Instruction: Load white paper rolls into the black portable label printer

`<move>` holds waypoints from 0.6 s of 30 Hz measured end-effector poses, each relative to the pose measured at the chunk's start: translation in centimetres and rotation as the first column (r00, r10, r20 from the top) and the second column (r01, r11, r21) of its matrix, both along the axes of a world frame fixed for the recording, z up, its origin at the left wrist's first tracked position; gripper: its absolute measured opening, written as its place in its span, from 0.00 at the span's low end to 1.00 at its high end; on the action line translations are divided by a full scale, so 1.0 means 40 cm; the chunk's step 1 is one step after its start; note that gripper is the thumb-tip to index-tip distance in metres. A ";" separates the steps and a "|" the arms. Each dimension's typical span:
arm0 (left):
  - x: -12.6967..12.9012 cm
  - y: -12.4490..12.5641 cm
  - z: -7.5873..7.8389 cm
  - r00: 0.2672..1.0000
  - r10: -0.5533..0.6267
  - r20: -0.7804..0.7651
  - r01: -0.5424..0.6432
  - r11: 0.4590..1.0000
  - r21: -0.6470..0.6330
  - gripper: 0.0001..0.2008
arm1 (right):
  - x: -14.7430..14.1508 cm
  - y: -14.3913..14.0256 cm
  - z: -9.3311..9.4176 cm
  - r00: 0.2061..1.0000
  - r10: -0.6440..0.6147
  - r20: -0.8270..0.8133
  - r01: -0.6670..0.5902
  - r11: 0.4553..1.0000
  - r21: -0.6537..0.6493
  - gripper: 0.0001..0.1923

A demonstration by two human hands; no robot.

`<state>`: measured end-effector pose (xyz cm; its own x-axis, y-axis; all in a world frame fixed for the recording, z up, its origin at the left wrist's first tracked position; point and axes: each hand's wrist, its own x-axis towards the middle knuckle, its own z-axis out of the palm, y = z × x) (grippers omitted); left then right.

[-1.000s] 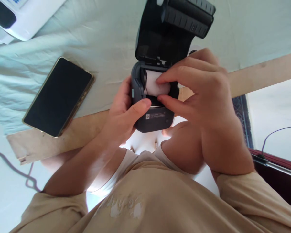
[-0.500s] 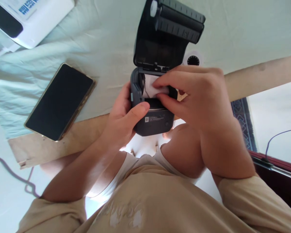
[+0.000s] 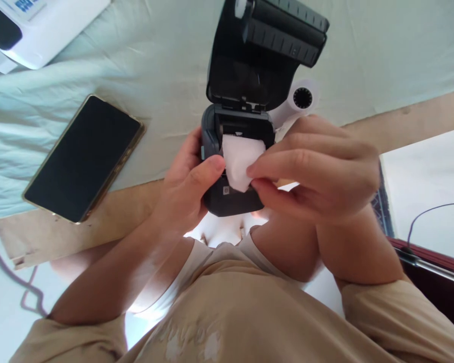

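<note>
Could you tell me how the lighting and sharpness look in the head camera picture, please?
Head view: soft daylight, no hard shadows; a blown-out white patch glows beneath the small black printer with open lid; the right hand pinching the white paper strip is slightly blurred; the left hand and the black glossy phone look sharp, without glare.

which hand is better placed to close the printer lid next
Probably the right hand, once it lets go. It pinches only the loose paper strip and sits just below the open lid. The left hand grips the printer body, steadying it, so it should stay.
</note>
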<state>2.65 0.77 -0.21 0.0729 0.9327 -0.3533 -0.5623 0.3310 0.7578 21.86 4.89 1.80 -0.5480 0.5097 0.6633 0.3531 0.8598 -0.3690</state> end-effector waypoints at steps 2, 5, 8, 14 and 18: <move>-0.002 0.000 -0.002 1.000 0.003 0.001 -0.003 1.000 0.006 0.26 | 0.002 -0.004 -0.007 0.999 0.039 0.029 -0.039 0.999 0.005 0.05; -0.005 0.001 0.003 0.999 -0.018 -0.031 0.018 1.000 0.000 0.28 | 0.000 -0.008 -0.015 0.997 0.064 0.048 -0.064 0.998 -0.010 0.01; -0.008 0.001 0.011 0.992 -0.045 -0.119 0.043 0.999 -0.015 0.28 | -0.002 -0.009 -0.015 0.998 0.066 -0.003 -0.066 0.997 -0.045 0.04; -0.017 -0.003 0.005 0.988 -0.086 -0.128 0.084 0.996 -0.021 0.34 | 0.011 -0.001 -0.010 0.999 -0.034 -0.030 0.029 0.988 -0.149 0.04; -0.018 -0.002 -0.027 0.994 -0.052 -0.099 0.061 0.994 0.087 0.32 | 0.015 -0.006 -0.012 0.998 -0.050 0.023 0.054 0.972 -0.230 0.07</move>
